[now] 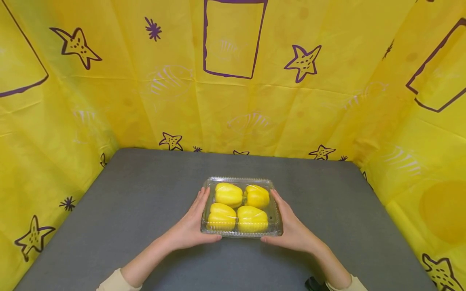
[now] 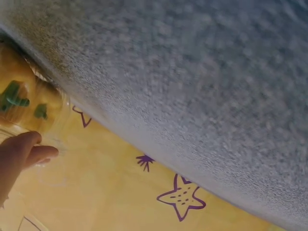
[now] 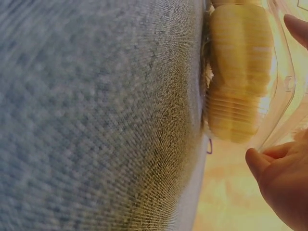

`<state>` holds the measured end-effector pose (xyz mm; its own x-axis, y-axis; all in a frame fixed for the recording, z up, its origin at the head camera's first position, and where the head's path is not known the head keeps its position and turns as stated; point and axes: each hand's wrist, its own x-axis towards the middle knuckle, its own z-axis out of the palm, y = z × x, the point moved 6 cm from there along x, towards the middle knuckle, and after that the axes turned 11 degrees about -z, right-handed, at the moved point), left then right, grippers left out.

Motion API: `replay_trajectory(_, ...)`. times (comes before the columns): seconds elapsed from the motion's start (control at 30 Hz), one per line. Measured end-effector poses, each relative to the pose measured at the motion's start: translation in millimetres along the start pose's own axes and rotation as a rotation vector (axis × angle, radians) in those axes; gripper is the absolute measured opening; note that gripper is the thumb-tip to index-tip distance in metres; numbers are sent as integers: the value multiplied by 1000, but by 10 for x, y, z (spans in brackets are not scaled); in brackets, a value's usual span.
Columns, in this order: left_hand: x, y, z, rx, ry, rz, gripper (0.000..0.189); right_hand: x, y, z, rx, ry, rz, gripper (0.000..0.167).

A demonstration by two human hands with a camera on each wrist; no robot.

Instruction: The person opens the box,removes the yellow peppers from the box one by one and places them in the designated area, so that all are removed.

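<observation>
A clear plastic clamshell box (image 1: 272, 233) with a ridged rim sits at the middle of the grey table, lid down. Several yellow bell peppers (image 1: 228, 195) lie inside it in two rows; green stems show through the wall in the left wrist view. My left hand (image 1: 187, 230) grips the box's left side, fingers along the wall and thumb at the front corner. On the opposite side my right hand (image 1: 295, 231) holds it the same way. The right wrist view shows my right thumb and fingertips (image 3: 257, 161) at the box's clear edge, beside the peppers.
The grey table (image 1: 138, 194) spreads around the box. Yellow cloth (image 1: 233, 101) printed with purple starfish and pale fish hangs behind the table and along both sides. A small black object (image 1: 314, 284) shows beside my right forearm at the bottom edge.
</observation>
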<state>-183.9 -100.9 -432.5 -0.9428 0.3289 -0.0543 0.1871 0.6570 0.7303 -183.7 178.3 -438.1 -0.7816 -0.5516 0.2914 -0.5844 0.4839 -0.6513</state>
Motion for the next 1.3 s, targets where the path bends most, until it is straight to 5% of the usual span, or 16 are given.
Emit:
replay_trajectory(0.5, 7, 147, -13, 184, 212, -23, 128, 3, -22, -38, -62, 52, 0, 122)
replay_trajectory(0.87, 4, 178, 36, 258, 272, -54, 130, 13, -32, -40, -74, 76, 8, 121)
replay_trajectory(1.3, -1, 200, 39, 287, 325, -7, 123, 23, -44, -52, -82, 84, 13, 121)
